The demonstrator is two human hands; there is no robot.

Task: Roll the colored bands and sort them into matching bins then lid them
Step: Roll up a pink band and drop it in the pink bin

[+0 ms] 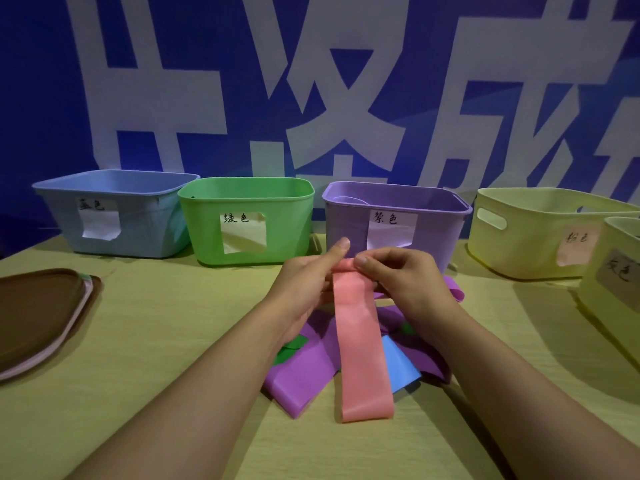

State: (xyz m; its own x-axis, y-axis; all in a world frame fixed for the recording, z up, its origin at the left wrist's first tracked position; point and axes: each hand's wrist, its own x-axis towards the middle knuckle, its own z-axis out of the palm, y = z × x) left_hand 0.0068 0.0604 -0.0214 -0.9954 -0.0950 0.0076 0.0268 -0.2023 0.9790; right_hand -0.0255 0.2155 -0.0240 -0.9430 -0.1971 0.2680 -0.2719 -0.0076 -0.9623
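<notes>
**At the table's centre: a soft pink band with its roll just begun**

At 9 o'clock on the pale wooden table [145,341] lies a stack of flat brown and pink plastic lids [38,320], none yet on a bin. Along the far edge, from 10 o'clock across to 3, stand the light blue plastic bin [145,216], the green plastic bin [204,230], the purple plastic bin [440,223] and two pale yellow plastic bins [533,237], each with a paper label.

In the middle, the left hand [304,285] and right hand [405,278] meet at the far end of the long flat pink elastic band [363,344]. Both pinch its turned-over end between thumb and curled fingers; the left forefinger points up, free of it. The rest of the band runs towards 6 o'clock, lying over a loose heap of purple, blue and green elastic bands [304,368].

The band looks thin, light and limp, likely rubbery with some grip. It should roll easily but may spring open if let go. Best held at both side edges of the roll, with the turns kept tight and square; one pinch across the finished coil should carry it
</notes>
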